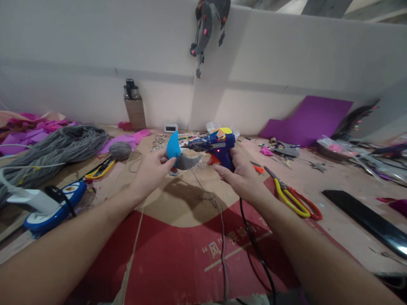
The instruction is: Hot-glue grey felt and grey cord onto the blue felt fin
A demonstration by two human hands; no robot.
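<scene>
My left hand (155, 166) pinches a crescent-shaped piece, its upper part bare blue (173, 148) and its lower part wound with grey yarn (188, 162). From the wound end a strand of grey yarn (221, 228) trails down over the cardboard. My right hand (240, 171) is wrapped round the handle of a blue glue gun (222, 144) with a lit red light and an orange trigger. The gun's nozzle points left, close to the crescent; whether they touch I cannot tell. A black cord (254, 241) hangs from the gun.
A red and brown cardboard sheet (171, 262) lies beneath my hands. Scissors (292, 197) and a black glossy object (362, 216) are on the right. Grey yarn (63, 146), a utility knife (101, 168) and a blue power strip (60, 207) lie left. A yarn-wrapped ornament (206, 29) hangs on the back wall.
</scene>
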